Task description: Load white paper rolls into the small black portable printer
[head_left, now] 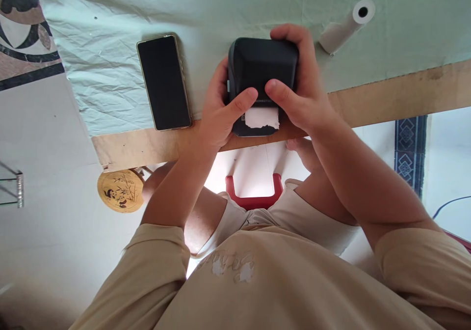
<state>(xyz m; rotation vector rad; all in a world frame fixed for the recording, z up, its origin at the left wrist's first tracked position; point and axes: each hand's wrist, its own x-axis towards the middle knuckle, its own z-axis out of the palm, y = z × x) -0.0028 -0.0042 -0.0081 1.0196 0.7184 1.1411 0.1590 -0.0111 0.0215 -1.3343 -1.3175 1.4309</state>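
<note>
Gripping the small black printer [262, 69] from both sides, I am pressing it between my palms at the centre of the frame, just above the wooden table edge [386, 99]. My left hand [217, 109] is curled around its left side, the thumb lying across the front face. My right hand [300, 82] is wrapped over the right side and far corner, fingers bent round the top, the thumb meeting the other thumb on the front. Both hands are closed firmly on the casing, neither one loose.

Just below my thumbs a short white paper strip [262, 117] is sticking out of the slot, its edge a little ragged. To do this well, I judge I should be keeping my thumbs clear of that slot so the strip is not creased or pushed back in, and pressing evenly on both sides so the lid is seating square, not tilted. Resting the base on the cloth would be steadier than holding it at the edge, where it could slip off.

Moving outward, a dark phone [164, 82] is lying face up on the pale green cloth [103, 65] left of centre, apart from my left hand. A spare paper roll [348, 25] is lying on its side at the upper right, near but not touching my right hand. Below the table edge, a red stool [253, 192] is showing between my knees, and a round yellow disc [120, 190] with a panda picture is sitting at lower left.
</note>
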